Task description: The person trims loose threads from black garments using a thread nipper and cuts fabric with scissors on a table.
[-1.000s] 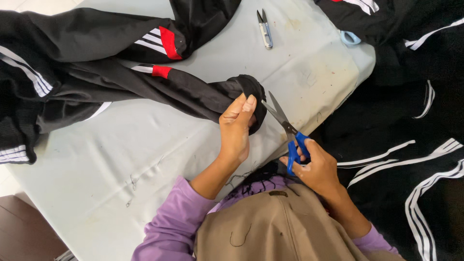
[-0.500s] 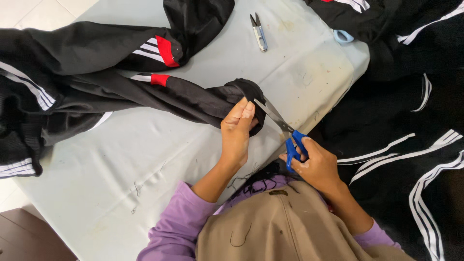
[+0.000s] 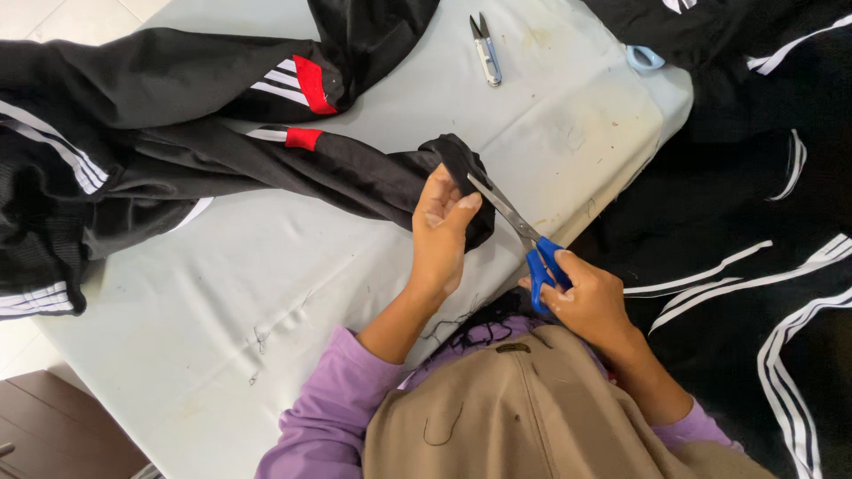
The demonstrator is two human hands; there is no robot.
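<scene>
A black jacket point(image 3: 160, 151) with white stripes and red patches lies across the pale table point(image 3: 266, 293). My left hand point(image 3: 441, 232) grips the cuff end of its sleeve point(image 3: 373, 177) near the table's front edge. My right hand point(image 3: 586, 297) holds blue-handled scissors point(image 3: 524, 235), their blades pointing up-left and touching the sleeve cuff just beside my left thumb.
Small metal thread snips point(image 3: 485, 49) lie at the far middle of the table. A light blue ring-shaped object point(image 3: 645, 58) sits at the table's far right corner. More black striped garments point(image 3: 754, 222) are piled to the right. Loose threads dot the table front.
Both hands and the sleeve cuff stay nearly in place; the scissors have shifted slightly at the cuff. The view has drifted a little.
</scene>
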